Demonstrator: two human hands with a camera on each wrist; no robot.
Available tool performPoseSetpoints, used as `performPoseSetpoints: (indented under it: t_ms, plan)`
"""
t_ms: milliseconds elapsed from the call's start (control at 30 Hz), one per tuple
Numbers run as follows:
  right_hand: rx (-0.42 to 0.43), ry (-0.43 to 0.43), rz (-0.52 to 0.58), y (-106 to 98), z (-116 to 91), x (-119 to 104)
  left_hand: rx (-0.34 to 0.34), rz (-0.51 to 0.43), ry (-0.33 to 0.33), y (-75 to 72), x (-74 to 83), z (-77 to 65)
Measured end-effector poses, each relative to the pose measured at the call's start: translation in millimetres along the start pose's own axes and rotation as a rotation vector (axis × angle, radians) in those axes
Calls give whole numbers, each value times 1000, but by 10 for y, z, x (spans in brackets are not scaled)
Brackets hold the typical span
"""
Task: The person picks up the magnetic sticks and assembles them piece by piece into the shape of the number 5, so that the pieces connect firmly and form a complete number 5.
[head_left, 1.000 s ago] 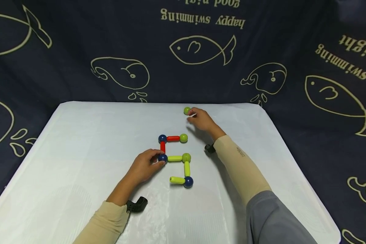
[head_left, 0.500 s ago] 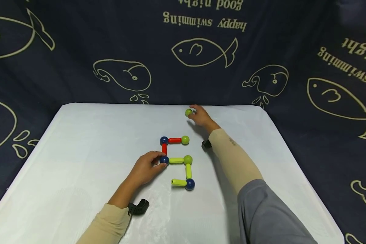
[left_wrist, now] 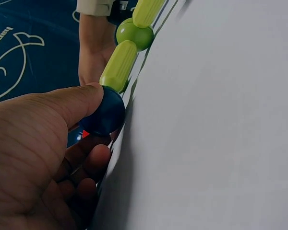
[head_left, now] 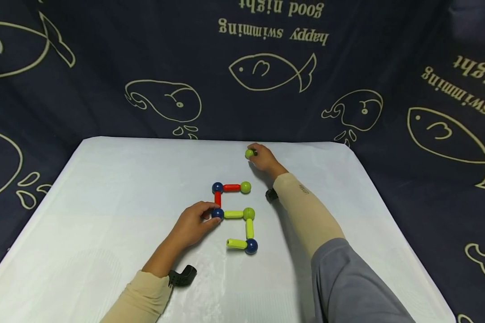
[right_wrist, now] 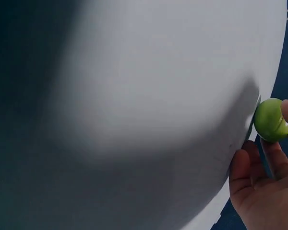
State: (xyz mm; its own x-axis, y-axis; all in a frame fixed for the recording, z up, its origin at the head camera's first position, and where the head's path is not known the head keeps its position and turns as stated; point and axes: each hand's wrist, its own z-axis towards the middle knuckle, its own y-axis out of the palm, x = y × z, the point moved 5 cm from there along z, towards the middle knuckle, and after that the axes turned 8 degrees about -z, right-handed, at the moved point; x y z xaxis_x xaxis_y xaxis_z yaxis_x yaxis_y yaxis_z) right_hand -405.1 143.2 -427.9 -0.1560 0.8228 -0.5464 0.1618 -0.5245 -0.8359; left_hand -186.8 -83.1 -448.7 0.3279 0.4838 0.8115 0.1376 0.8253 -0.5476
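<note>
My left hand (head_left: 194, 223) pinches a blue ball (head_left: 218, 214) between thumb and fingers; the left wrist view shows the thumb pressed on that blue ball (left_wrist: 104, 112). The ball is a joint in a chain of toy rods and balls on the white table. A red rod (head_left: 218, 198) runs from it to another blue ball (head_left: 217, 188), and a yellow-green rod (head_left: 233, 215) to a green ball (head_left: 249, 214). Near the far table edge, my right hand (head_left: 264, 159) pinches a loose green ball (head_left: 249, 154). In the right wrist view, the thumb covers part of that ball (right_wrist: 270, 120).
At its far end the chain has a red rod (head_left: 231, 188) and a green ball (head_left: 245, 187). The near end turns at a blue ball (head_left: 251, 246) into a yellow-green rod (head_left: 236, 243). A dark fish-print cloth (head_left: 266, 107) hangs behind the white table (head_left: 145, 166).
My right hand has closed its fingers on the loose green ball and brought it slightly nearer from the far edge. The left hand has stayed on its blue ball. The head view has shifted a little.
</note>
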Motion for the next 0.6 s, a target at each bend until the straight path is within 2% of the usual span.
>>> performPoseSetpoints:
  t_ms: [233, 400, 600]
  plan:
    - [6, -4, 22, 14, -61, 4, -4, 9, -1, -2, 0, -1]
    - [-15, -20, 101, -8, -146, -10, -5, 6, -6, -5, 3, 1]
    - [-41, -56, 199, -60, -354, -87, -8, 3, -9, 1, 4, -3]
